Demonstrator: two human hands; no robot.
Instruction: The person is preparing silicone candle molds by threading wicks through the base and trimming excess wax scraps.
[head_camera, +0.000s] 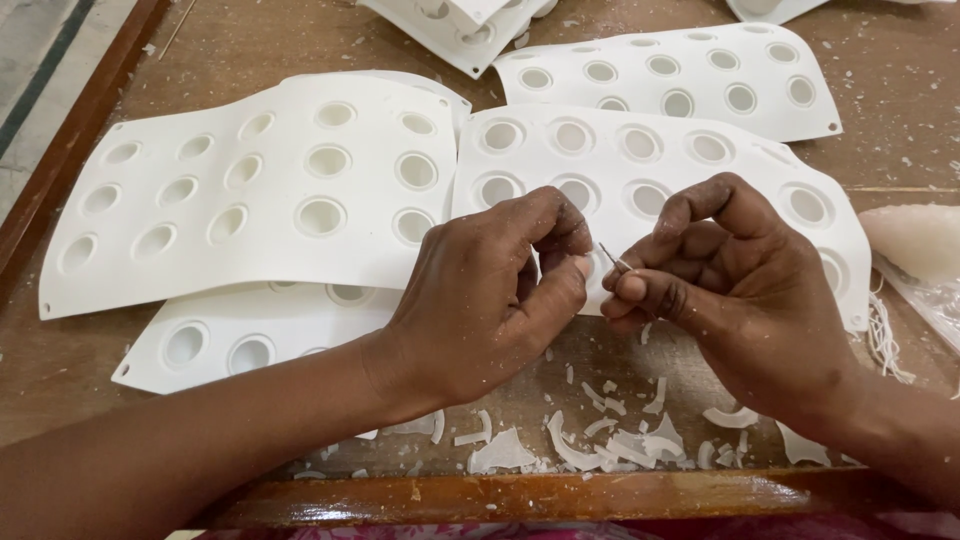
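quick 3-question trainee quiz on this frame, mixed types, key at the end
1. True or false: the left hand and right hand meet over a white mould sheet.
2. What lies scattered on the wooden table just below the hands? A) white flakes B) coins C) screws
3. Fill in: the fingers pinch a thin ___.

Key: 1 true; 2 A, the white flakes; 3 wick, or a similar pale strand, too small to tell for sure.
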